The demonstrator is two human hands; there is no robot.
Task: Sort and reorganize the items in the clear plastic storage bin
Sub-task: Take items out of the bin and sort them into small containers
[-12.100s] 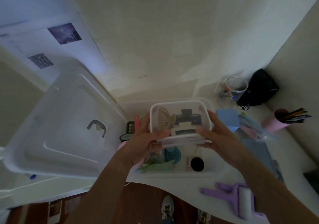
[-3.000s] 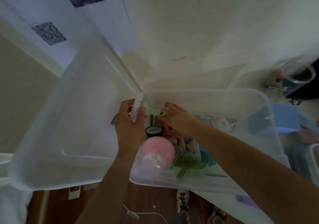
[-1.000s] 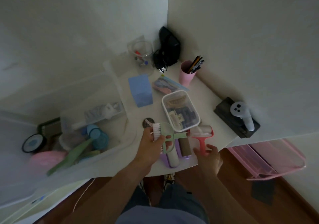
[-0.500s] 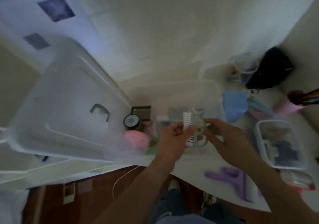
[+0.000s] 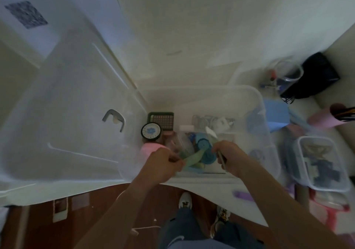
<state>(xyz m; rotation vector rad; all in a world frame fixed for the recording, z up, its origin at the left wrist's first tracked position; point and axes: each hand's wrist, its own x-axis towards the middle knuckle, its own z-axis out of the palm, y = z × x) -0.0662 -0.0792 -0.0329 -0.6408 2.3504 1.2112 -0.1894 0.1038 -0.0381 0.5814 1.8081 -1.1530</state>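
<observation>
Over the bin: both hands reach into the clear storage bin, which sits on the white tabletop against the wall.
Left hand: the left hand is pinched shut on the end of a pale green strip that runs up toward the blue cups.
Right hand: the right hand is closed around a thin stick-like handle; a white brush head shows just above the fist, too blurred to say more.
Bin contents: a round black-rimmed tin, a green grid piece behind it, a pink ball, blue cups, and a bag of white cables.
Lid: the bin lid stands open to the left.
Right of bin: a blue box, a pink pencil cup and a small clear box of hair clips.
</observation>
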